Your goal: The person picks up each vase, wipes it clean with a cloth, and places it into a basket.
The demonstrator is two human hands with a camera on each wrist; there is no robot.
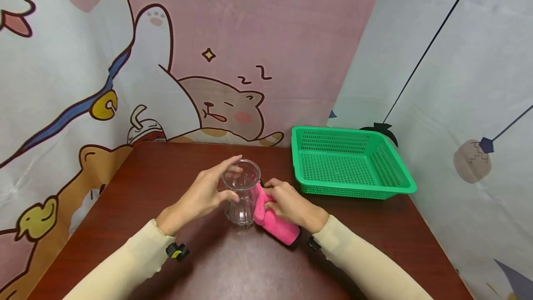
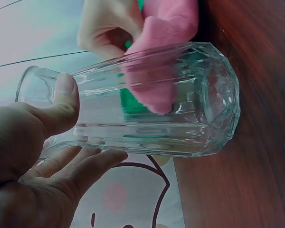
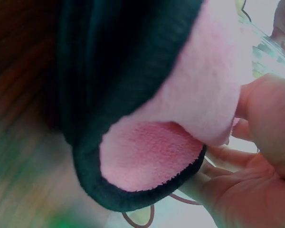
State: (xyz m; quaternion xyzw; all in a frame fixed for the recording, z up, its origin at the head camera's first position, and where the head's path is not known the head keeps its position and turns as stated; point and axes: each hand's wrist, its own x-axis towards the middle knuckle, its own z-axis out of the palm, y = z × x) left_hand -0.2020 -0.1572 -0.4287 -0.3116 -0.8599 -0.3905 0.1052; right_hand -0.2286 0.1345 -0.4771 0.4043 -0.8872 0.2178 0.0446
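Observation:
A clear ribbed glass vase (image 1: 240, 209) with a flared rim stands roughly upright near the middle of the table. My left hand (image 1: 201, 194) holds it around the neck, thumb on the near side and fingers on the far side. From the right, my right hand (image 1: 291, 203) grips a pink cloth (image 1: 284, 228) with dark edging, and part of the cloth lies against the vase's side. Through the glass in the left wrist view, the bunched cloth (image 2: 149, 85) shows behind the wall. A loose fold of cloth (image 3: 152, 152) hangs by the fingers in the right wrist view.
A green plastic basket (image 1: 354, 190) with perforated sides sits at the back right of the dark red-brown table (image 1: 166, 165). A cartoon-printed backdrop (image 1: 283, 36) rises behind the table and along its sides.

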